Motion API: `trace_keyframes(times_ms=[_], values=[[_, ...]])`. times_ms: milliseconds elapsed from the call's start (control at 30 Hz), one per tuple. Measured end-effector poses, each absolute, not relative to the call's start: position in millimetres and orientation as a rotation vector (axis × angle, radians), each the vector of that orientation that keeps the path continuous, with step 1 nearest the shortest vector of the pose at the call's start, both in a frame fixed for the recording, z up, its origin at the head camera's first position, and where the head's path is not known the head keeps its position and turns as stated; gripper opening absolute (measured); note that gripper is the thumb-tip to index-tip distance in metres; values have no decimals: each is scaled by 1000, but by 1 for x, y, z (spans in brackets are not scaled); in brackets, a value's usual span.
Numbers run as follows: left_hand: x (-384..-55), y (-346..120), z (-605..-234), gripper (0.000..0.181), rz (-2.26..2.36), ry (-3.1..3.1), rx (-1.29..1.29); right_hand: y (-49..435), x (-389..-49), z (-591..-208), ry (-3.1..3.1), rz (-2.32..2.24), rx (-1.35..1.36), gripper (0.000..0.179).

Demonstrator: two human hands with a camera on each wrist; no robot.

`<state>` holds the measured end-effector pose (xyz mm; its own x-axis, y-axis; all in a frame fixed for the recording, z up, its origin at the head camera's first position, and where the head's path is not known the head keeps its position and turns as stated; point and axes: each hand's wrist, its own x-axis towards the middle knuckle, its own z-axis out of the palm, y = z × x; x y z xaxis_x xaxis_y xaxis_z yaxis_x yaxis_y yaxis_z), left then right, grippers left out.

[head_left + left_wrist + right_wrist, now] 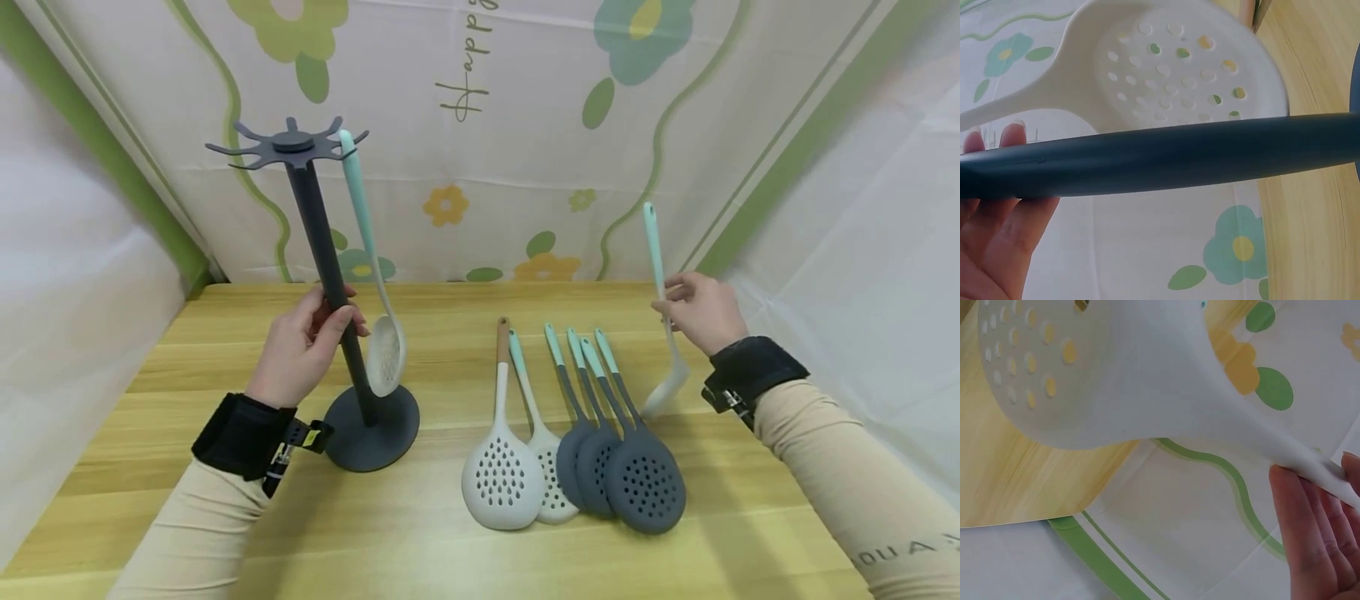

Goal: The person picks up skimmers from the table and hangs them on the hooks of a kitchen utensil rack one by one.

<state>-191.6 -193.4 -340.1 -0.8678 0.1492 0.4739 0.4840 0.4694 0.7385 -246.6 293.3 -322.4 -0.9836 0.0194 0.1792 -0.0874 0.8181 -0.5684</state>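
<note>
- Stand: left hand grips its pole; 1 hung skimmer on its right might tip it, if released, through lopsided weight.
- Pile: right of stand.
- Loose skimmer: far right of stand, pinched by right hand; light hold could let it twist.

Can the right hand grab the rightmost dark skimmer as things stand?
Probably not straight away: the right hand holds a white skimmer. Otherwise, nothing visible seems to block the rightmost dark skimmer.
</note>
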Motion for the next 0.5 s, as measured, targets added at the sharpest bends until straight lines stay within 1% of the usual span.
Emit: trace_keyframes(times_ms=[500], values=[[-192, -188, -342, 27, -1363, -2336, -514, 287, -238, -316, -2793, 787, 44, 41]])
